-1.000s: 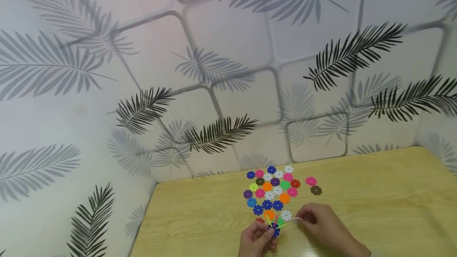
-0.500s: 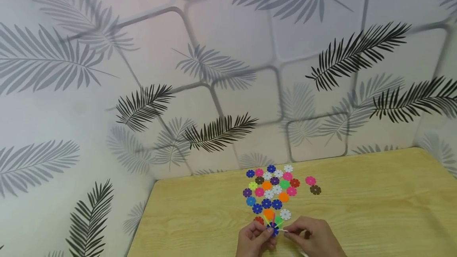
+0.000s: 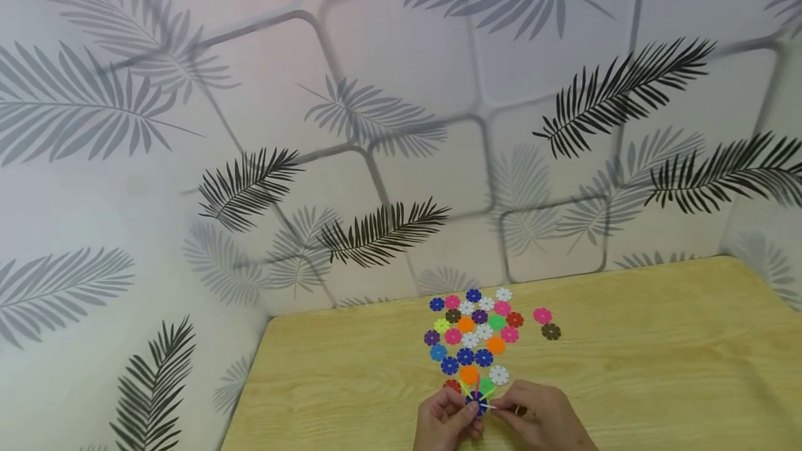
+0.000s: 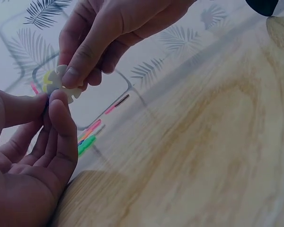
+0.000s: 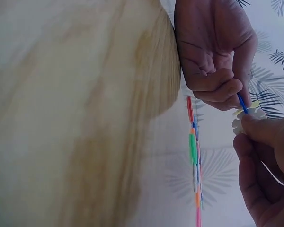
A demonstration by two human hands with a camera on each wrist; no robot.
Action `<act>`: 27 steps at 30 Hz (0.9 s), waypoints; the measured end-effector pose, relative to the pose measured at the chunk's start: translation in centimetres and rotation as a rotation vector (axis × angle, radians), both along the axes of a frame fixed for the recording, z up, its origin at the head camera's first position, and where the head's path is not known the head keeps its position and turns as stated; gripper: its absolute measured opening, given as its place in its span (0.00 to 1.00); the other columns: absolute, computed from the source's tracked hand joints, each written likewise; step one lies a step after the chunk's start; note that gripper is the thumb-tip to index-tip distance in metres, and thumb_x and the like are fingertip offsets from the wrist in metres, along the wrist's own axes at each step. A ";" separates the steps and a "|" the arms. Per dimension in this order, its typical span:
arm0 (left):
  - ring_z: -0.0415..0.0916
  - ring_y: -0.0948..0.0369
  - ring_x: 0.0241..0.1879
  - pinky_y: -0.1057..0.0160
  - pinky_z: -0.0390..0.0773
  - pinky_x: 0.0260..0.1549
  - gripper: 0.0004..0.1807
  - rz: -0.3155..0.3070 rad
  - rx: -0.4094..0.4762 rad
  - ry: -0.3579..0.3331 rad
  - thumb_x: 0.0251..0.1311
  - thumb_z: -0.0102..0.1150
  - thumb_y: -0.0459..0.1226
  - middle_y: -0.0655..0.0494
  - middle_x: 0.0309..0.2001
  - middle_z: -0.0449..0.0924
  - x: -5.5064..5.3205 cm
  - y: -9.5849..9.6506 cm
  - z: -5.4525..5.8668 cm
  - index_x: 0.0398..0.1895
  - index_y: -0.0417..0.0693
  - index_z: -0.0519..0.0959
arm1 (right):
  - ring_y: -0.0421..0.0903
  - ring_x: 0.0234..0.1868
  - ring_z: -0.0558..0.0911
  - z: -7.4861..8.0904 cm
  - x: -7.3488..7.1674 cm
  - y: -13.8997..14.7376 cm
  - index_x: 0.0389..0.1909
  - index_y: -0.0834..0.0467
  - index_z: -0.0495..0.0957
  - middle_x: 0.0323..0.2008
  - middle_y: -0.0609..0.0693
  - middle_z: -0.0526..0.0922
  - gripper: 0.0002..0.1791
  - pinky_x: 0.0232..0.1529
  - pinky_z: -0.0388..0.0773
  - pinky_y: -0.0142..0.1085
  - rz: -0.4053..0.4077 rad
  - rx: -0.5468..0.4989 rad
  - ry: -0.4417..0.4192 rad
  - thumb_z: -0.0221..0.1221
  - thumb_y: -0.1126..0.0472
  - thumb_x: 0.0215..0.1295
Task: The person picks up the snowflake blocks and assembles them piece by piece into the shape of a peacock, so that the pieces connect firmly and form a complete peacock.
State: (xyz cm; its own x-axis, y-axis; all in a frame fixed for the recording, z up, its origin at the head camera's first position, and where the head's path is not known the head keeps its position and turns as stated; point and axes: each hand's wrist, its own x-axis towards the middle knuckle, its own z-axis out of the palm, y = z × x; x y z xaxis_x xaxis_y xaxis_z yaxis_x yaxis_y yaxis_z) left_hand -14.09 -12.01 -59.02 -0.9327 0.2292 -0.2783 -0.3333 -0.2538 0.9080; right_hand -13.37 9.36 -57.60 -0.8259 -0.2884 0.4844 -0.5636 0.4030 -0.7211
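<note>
My left hand (image 3: 446, 420) pinches a dark blue notched disc (image 3: 479, 402) between thumb and fingers, near the front of the table. Yellow and pink discs (image 3: 477, 385) stand out edge-on from its rim. From the right, my right hand (image 3: 542, 415) pinches a white notched disc (image 3: 491, 406), seen edge-on against the blue one. In the left wrist view the white disc (image 4: 62, 84) faces the camera, with a yellow one behind it. The right wrist view shows the blue disc (image 5: 242, 101) edge-on, meeting the white disc (image 5: 237, 126).
Several loose notched discs in many colours lie flat beyond the hands, among them an orange disc (image 3: 469, 374) and a white disc (image 3: 498, 375). A pink disc (image 3: 542, 315) and a brown disc (image 3: 551, 331) lie apart to the right. The wooden table (image 3: 664, 353) meets a leaf-patterned wall.
My right hand has moved left with the white disc, bringing it up against the blue disc. My left hand stays in nearly the same place, still holding the blue disc.
</note>
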 end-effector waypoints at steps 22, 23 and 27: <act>0.85 0.65 0.34 0.67 0.88 0.39 0.05 0.037 -0.047 -0.045 0.73 0.63 0.31 0.58 0.35 0.89 -0.4 0.5 0.0 0.47 0.41 0.83 | 0.27 0.29 0.76 1.7 -0.6 1.7 0.34 0.44 0.89 0.29 0.33 0.86 0.06 0.30 0.77 0.27 -0.042 0.070 -0.235 0.71 0.54 0.73; 0.85 0.65 0.34 0.67 0.88 0.39 0.05 0.038 -0.049 -0.042 0.73 0.63 0.31 0.58 0.35 0.89 -0.3 0.4 0.0 0.47 0.40 0.84 | 0.27 0.30 0.77 1.9 -1.0 1.8 0.36 0.45 0.89 0.30 0.34 0.87 0.05 0.31 0.77 0.28 -0.059 0.069 -0.265 0.70 0.53 0.75; 0.84 0.65 0.34 0.67 0.88 0.39 0.06 0.042 -0.056 -0.036 0.72 0.63 0.31 0.58 0.35 0.88 -0.2 0.3 0.0 0.47 0.40 0.86 | 0.30 0.35 0.77 1.9 -2.7 2.1 0.51 0.51 0.90 0.38 0.38 0.85 0.10 0.36 0.79 0.28 -0.098 0.212 -0.293 0.70 0.54 0.74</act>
State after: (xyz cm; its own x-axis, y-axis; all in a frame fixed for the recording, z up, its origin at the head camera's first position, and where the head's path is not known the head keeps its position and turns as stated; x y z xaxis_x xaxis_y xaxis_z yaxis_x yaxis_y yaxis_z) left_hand -14.27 -11.71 -59.00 -0.9303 0.1736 -0.3232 -0.3563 -0.2173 0.9088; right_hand -16.11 11.48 -55.73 -0.9493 -0.2700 0.1609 -0.2970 0.6027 -0.7407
